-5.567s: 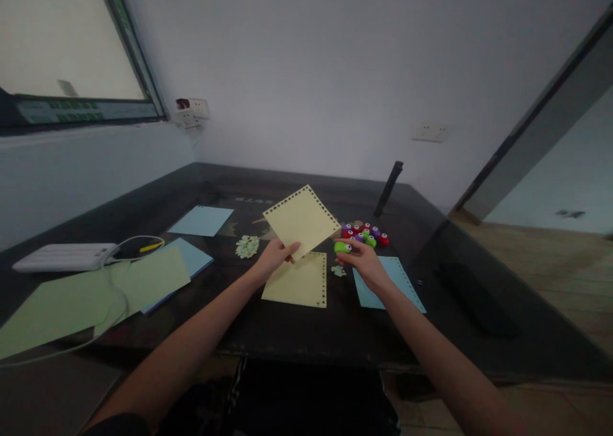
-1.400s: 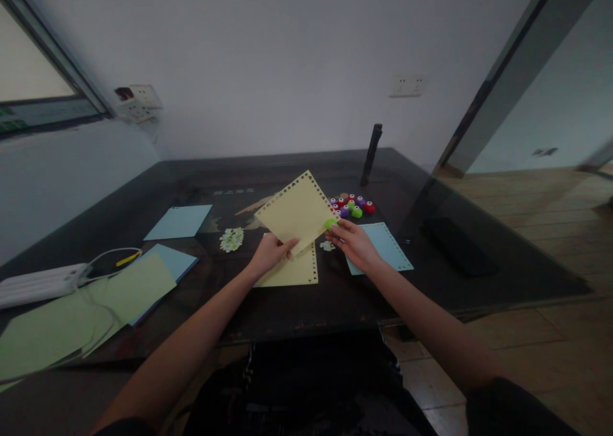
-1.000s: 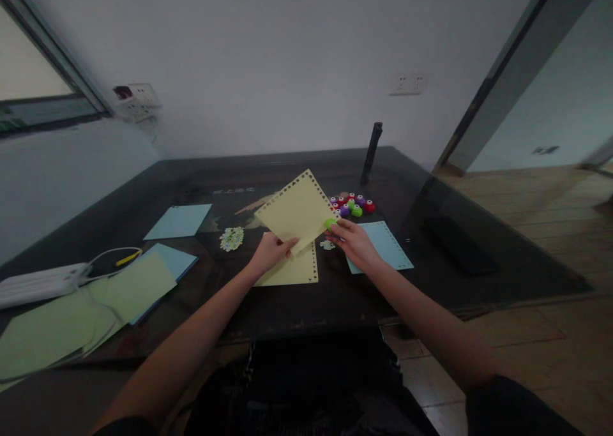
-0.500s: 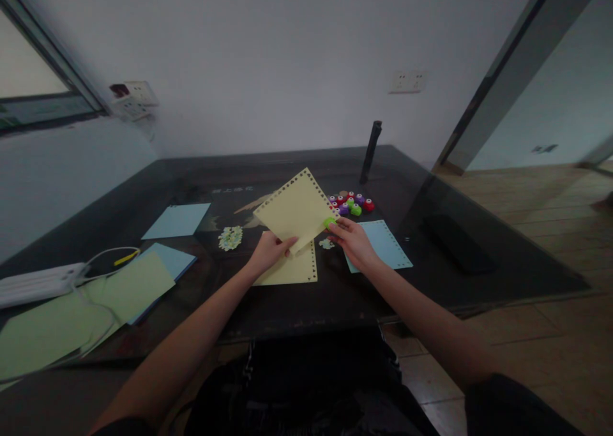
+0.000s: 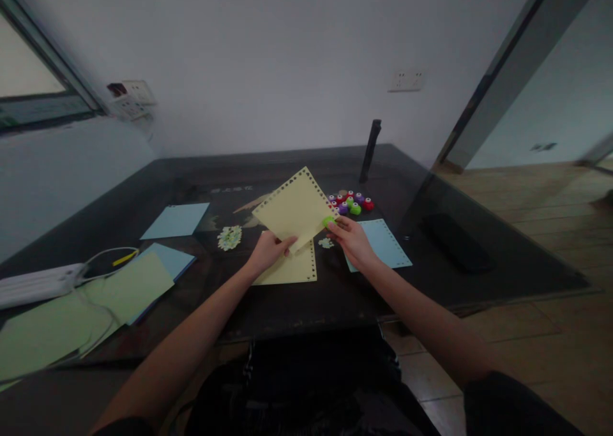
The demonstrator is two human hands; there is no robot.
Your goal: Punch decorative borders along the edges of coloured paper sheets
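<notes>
Left hand (image 5: 271, 251): clamped on the near corner of the held sheet, thumb on its face.
Right hand (image 5: 353, 239): fingers closed on the green punch.
Held sheet (image 5: 297, 203): yellow paper, raised between the hands, one corner pointing away; small holes along its two far edges.
Green punch (image 5: 328, 221): at the held sheet's right corner, partly covered by the fingers; whether the paper's edge sits inside it cannot be told.
Lower sheet (image 5: 297, 271): yellow paper, flat on the counter (image 5: 297, 308), partly hidden beneath the left hand and held sheet; holes down its right edge.
Small heap (image 5: 326, 243): pale paper bits, just beside the lower sheet, near the right hand.
Right blue sheet (image 5: 385, 246): flat, partly under the right hand and forearm; holes along its right edge.
Punch cluster (image 5: 350, 202): red, purple and green, white buttons on top, standing close together beyond the right hand.
Large heap (image 5: 230, 238): pale paper bits, left of the left hand.
Left blue sheet (image 5: 177, 220): flat, well apart from both hands.
Green sheets (image 5: 143, 286): at far left, overlapping another blue sheet (image 5: 176, 258).
Power strip (image 5: 41, 284): white, beside the green sheets, a pale cord near it.
Black rod (image 5: 370, 152): upright, leaning slightly, behind the punch cluster.
Dark flat object (image 5: 457, 241): right side of the counter; too dim to identify.
Wall sockets (image 5: 405, 81): white, above the counter's far edge.
</notes>
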